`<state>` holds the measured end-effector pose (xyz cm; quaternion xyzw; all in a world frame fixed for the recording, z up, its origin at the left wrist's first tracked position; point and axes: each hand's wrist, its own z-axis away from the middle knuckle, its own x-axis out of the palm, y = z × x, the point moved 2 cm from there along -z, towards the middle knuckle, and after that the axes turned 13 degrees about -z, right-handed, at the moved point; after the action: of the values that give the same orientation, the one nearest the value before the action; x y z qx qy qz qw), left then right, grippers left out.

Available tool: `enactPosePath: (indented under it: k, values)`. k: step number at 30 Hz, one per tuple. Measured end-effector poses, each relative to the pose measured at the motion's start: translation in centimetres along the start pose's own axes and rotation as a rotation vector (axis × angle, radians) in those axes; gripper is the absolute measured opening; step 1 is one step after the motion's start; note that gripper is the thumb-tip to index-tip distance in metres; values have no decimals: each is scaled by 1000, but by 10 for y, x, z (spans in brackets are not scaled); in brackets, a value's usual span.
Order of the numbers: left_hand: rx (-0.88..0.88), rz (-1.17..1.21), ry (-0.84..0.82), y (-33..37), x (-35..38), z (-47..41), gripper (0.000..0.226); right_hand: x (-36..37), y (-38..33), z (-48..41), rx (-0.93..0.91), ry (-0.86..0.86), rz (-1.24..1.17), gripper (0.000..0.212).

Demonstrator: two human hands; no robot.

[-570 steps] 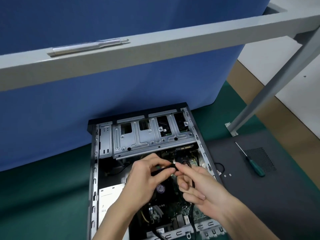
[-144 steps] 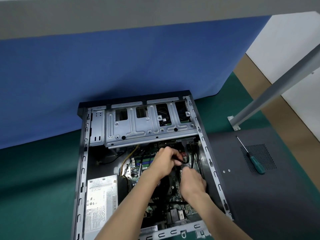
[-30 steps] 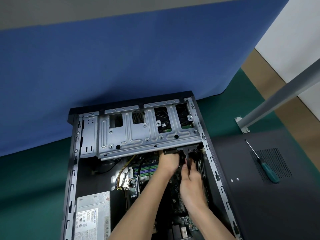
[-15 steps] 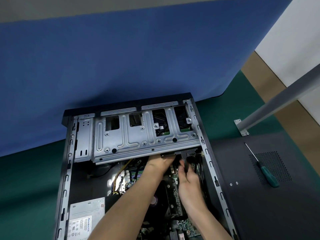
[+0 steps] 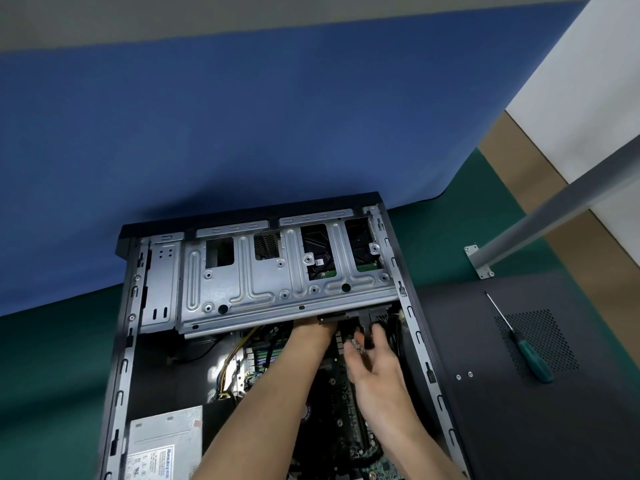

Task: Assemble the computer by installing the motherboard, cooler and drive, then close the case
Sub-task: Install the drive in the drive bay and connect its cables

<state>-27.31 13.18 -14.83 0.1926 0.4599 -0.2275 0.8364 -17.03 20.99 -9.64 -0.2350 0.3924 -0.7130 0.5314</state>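
Observation:
The open computer case [image 5: 123, 344] lies flat on the green mat, its silver drive cage [image 5: 263, 289] across the far end with a drive [image 5: 318, 252] showing through the cutouts. The motherboard [image 5: 343, 393] lies below the cage. My left hand [image 5: 311, 332] reaches under the cage's near edge, and its fingers are hidden there. My right hand [image 5: 375, 365] sits just right of it and pinches a black cable connector [image 5: 365, 327] at the drive's back edge. The case side panel [image 5: 519, 410] lies flat to the right.
A green-handled screwdriver [image 5: 530, 358] lies on the side panel near two small screws [image 5: 464, 375]. The power supply [image 5: 162, 445] fills the case's near left corner. A blue partition [image 5: 242, 133] stands behind the case, and a grey table leg [image 5: 554, 199] slants down at the right.
My left hand has pushed farther under the drive cage, so its fingers are now out of sight. My right hand stays at the connector by the drive. The camera has moved a little closer.

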Motion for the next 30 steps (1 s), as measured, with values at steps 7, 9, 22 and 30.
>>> enactPosePath:
  k: [7, 9, 22, 30]
  values:
    - [-251, -68, -48, -1, -4, -10, 51, -4, -1, 18, -257, 221, 369, 45]
    - [-191, -104, 5, 0, -1, -6, 56, -2, -4, 22, -315, 265, 428, 41]
    - [-87, -246, 202, 1, -26, 73, 26, -19, -35, 50, -635, 386, 389, 16]
    - [-124, -71, 950, 30, -67, 103, 21, -157, -37, -9, -248, 683, 623, 21]
